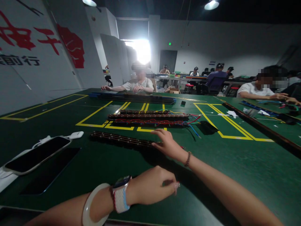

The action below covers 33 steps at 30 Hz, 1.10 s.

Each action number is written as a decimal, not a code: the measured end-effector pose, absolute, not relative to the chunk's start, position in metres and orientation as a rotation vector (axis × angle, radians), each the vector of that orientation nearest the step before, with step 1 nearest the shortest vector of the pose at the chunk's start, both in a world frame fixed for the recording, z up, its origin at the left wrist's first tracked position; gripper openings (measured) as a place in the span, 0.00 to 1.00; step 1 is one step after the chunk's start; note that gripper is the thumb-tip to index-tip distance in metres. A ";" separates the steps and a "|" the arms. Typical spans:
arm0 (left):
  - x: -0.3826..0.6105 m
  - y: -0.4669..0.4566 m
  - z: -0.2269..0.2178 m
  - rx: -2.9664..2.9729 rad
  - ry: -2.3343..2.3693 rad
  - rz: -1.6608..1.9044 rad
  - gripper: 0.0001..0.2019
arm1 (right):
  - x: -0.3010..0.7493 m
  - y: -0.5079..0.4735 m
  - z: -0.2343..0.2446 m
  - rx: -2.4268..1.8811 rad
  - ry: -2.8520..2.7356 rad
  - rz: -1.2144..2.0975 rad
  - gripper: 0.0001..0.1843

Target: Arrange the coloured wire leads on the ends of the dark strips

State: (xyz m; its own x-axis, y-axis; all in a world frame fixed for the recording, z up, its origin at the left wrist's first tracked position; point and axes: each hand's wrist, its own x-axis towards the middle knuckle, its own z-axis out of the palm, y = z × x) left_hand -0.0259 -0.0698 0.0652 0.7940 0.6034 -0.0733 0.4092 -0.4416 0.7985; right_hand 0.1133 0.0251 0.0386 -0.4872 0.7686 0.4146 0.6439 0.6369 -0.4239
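Note:
My right hand [167, 143] reaches forward over the green table and rests its fingers on the right end of a long dark strip of components [119, 139]. The fingers lie curled over the strip's end. My left hand [152, 185] hovers near the table's front edge, fingers bent inward in a loose pinch; whether it holds anything is not visible. The left wrist wears a smartwatch [121, 193] and a pale bangle [90, 205]. The right wrist carries a bead bracelet [187, 158].
Three more dark strips with red and blue wires [150, 119] lie inside yellow floor-tape boxes. A phone [35, 154] with a white charger sits at left beside a dark tablet [50, 171]. A person [137, 82] sits opposite; others work at tables to the right.

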 end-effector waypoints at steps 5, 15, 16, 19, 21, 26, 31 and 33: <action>0.001 -0.042 0.038 1.466 0.655 0.168 0.16 | 0.177 0.035 0.025 -1.239 -2.311 0.533 0.20; 0.003 -0.021 0.013 0.867 0.557 0.344 0.14 | 0.190 0.037 0.009 -1.206 -2.206 1.099 0.17; 0.002 -0.021 0.012 0.825 0.560 0.364 0.14 | 0.188 0.036 0.009 -1.219 -2.164 1.115 0.16; 0.003 -0.021 0.006 0.694 0.565 0.434 0.13 | 0.182 0.028 0.007 -1.252 -2.064 1.059 0.11; 0.004 -0.021 0.003 0.639 0.552 0.469 0.14 | 0.177 0.022 0.005 -1.291 -2.028 0.926 0.06; 0.007 -0.022 0.003 0.604 0.521 0.546 0.19 | 0.163 0.007 0.001 -1.270 -2.106 0.460 0.10; 0.008 -0.026 0.002 0.521 0.489 0.646 0.17 | 0.157 0.000 -0.004 -1.227 -2.243 0.190 0.09; 0.008 -0.026 0.001 0.498 0.475 0.682 0.15 | 0.156 0.000 -0.005 -1.206 -2.289 0.090 0.08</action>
State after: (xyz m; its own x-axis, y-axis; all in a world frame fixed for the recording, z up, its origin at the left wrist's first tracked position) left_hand 0.0078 -0.0262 0.0010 0.6811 0.6892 -0.2470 -0.4709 0.6707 0.5730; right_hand 0.1558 -0.0004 -0.0049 -0.4493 0.7809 0.4340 0.7443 0.5958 -0.3016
